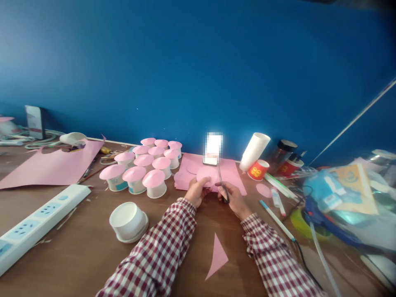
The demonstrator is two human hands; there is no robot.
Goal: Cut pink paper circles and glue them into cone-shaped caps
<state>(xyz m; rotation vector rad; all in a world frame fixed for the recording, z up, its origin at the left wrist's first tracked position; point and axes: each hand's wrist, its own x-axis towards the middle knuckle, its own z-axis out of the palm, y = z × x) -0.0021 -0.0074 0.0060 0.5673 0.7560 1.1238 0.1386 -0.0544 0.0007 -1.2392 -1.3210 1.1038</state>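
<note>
Logged from my remote head view; clock centred on the hands.

- Left hand: thumb and fingers pinched on a pink paper disc, before the folded pink sheets.
- Right hand: closed round the dark handles of scissors; blades upward, just beside the disc; I cannot tell whether they touch it.
- 6 o'clock: one pink offcut, on the brown bench.
- 8 o'clock: white tub.
- 10 o'clock: group of paper cups, pink tops fitted.
- 12 o'clock: upright bright rectangle, pixelated.
- 2 o'clock: red cup.
- 4 o'clock: white pen-shaped tool, black cord.
</note>
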